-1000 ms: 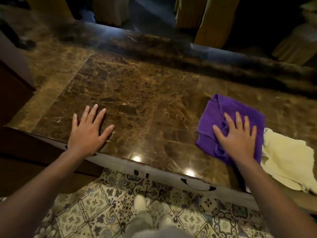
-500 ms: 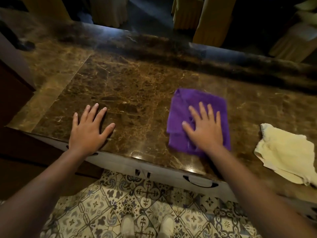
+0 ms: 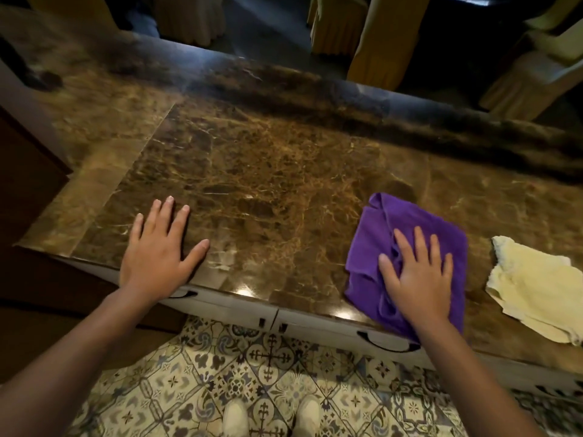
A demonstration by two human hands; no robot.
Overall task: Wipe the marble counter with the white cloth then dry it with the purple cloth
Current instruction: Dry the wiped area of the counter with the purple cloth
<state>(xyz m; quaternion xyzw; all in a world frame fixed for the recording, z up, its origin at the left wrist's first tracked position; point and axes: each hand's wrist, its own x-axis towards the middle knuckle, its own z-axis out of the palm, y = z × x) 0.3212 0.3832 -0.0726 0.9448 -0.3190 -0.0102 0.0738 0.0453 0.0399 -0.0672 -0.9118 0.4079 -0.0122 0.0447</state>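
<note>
The brown marble counter (image 3: 268,171) fills the middle of the view. My right hand (image 3: 416,275) presses flat on the crumpled purple cloth (image 3: 375,241) near the counter's front edge, right of centre. The pale yellowish-white cloth (image 3: 536,288) lies loose on the counter further right, a short gap from the purple one. My left hand (image 3: 161,247) rests flat on the marble at the front left, fingers spread, holding nothing.
Chairs in yellow fabric covers (image 3: 375,36) stand beyond the counter's far edge. White drawer fronts with dark handles (image 3: 385,342) run under the front edge. A dark wooden cabinet (image 3: 28,171) rises at the left. My shoes (image 3: 271,417) stand on patterned floor tiles.
My right hand slid the purple cloth left toward the middle of the counter, then back right toward the white cloth. My left hand stayed put.
</note>
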